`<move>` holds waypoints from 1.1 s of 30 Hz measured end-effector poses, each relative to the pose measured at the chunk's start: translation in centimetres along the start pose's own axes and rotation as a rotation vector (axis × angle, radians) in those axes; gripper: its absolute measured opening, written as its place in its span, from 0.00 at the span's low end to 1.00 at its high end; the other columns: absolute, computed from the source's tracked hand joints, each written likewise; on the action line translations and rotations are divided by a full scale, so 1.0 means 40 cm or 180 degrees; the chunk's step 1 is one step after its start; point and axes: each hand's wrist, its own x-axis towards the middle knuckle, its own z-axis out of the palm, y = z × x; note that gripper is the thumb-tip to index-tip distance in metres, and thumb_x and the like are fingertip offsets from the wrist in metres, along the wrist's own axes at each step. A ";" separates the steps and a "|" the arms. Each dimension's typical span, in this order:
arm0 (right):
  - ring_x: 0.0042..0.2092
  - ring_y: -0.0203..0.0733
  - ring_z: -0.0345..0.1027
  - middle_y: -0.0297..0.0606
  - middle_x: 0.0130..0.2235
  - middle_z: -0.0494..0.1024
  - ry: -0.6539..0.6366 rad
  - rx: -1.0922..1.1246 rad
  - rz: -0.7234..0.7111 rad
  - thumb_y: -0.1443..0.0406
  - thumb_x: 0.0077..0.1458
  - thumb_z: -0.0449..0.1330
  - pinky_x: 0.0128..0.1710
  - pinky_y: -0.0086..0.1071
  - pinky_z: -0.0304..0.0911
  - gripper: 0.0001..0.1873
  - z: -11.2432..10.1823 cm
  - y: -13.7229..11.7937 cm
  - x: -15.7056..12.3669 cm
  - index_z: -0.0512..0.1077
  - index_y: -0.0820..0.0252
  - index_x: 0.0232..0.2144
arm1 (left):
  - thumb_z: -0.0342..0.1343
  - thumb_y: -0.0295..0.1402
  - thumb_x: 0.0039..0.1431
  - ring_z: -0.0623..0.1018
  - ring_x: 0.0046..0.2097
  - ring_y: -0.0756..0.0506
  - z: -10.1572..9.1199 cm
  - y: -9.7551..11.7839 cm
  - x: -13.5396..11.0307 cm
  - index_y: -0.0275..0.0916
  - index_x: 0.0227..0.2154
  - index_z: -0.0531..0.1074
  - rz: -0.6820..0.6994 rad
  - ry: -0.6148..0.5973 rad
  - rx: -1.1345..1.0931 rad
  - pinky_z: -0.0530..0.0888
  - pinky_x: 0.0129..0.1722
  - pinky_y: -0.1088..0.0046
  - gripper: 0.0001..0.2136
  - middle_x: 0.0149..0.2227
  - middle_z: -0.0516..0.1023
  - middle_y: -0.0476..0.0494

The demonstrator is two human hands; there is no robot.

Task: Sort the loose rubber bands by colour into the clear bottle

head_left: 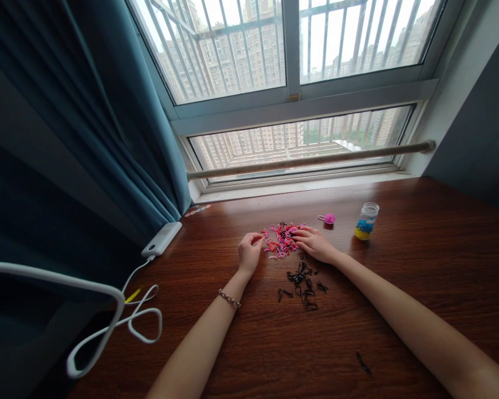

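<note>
A loose pile of small pink and red rubber bands [280, 241], with a few black ones among them, lies on the brown wooden table [419, 288]. At the pile's left edge my left hand [250, 253] has thumb and fingertips pinched together; whatever is between them is too small to make out. My right hand [314, 244] rests on the right side of the pile, fingers stretched out and touching the bands. Closer to me is a separate scatter of black rubber bands [303, 280]. One more black band [363, 364] lies alone near the front.
A clear jar [366, 221] with blue and yellow contents stands at the right, uncapped. Left of it lies a pink lid [329, 219] with a loop. A white power bank [162, 239] and its cable [145, 316] sit at the left, beside the blue curtain [149, 138].
</note>
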 end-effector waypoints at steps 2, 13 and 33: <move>0.55 0.48 0.52 0.37 0.51 0.68 -0.0009 -0.0010 0.0010 0.59 0.59 0.45 0.54 0.47 0.47 0.18 -0.002 -0.004 -0.001 0.69 0.53 0.47 | 0.54 0.33 0.50 0.73 0.32 0.49 0.000 -0.003 -0.001 0.37 0.26 0.71 -0.0095 0.0050 0.0038 0.70 0.34 0.74 0.05 0.29 0.74 0.46; 0.49 0.43 0.59 0.40 0.44 0.71 0.0341 0.0546 -0.0113 0.62 0.60 0.43 0.51 0.41 0.54 0.18 -0.027 -0.019 0.007 0.73 0.56 0.37 | 0.51 0.29 0.52 0.71 0.31 0.50 0.007 -0.006 0.001 0.37 0.26 0.67 -0.0079 0.0298 0.0159 0.69 0.33 0.73 0.02 0.28 0.69 0.48; 0.31 0.41 0.73 0.51 0.41 0.75 -0.2312 0.3907 0.1390 0.52 0.48 0.57 0.26 0.28 0.67 0.23 -0.153 -0.045 -0.014 0.75 0.70 0.27 | 0.48 0.32 0.56 0.73 0.33 0.49 0.001 0.007 0.001 0.37 0.29 0.70 -0.0007 0.0078 0.0200 0.70 0.35 0.72 0.07 0.30 0.72 0.45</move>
